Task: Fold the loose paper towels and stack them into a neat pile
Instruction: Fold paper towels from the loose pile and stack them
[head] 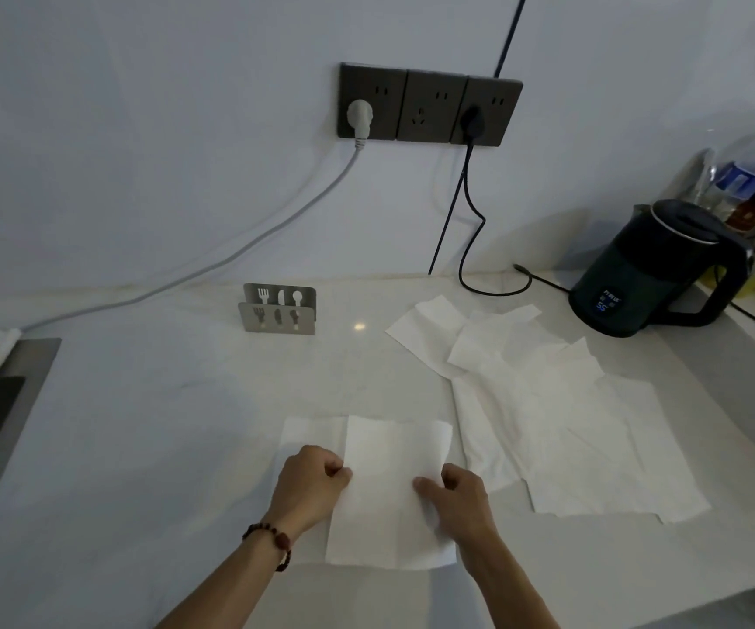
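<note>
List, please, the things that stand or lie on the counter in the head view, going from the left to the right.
Metal napkin holder → paper towel being folded, gripped by the left hand and the right hand → pile of loose paper towels → black kettle.

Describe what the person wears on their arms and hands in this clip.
Both forearms are bare, with no sleeves in view and no gloves. The left hand has a bracelet of dark reddish-brown beads at the wrist. The right hand and its wrist carry nothing visible.
</note>
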`<state>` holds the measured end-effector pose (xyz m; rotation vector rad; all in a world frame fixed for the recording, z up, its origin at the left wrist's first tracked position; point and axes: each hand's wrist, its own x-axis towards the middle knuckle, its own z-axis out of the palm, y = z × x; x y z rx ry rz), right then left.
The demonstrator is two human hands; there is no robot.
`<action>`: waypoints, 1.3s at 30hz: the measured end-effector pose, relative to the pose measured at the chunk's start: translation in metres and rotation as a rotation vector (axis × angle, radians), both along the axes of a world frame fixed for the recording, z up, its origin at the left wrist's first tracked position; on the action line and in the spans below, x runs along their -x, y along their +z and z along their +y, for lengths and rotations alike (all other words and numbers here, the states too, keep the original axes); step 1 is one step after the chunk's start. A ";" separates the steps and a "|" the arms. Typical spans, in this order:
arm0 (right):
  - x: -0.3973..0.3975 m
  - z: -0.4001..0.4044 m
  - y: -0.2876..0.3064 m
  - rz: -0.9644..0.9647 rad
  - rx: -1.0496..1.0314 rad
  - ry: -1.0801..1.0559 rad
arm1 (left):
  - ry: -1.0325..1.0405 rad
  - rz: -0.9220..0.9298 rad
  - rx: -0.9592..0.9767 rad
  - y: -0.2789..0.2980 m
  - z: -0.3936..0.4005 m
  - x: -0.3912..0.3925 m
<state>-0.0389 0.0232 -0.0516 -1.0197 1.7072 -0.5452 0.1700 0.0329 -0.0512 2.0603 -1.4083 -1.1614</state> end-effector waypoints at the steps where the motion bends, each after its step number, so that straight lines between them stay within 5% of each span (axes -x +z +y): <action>1: 0.000 -0.001 0.000 0.000 0.009 0.000 | 0.008 -0.013 -0.007 -0.001 0.001 0.000; 39: -0.008 -0.006 -0.004 0.238 0.133 -0.057 | 0.102 -0.138 0.017 -0.004 0.006 0.001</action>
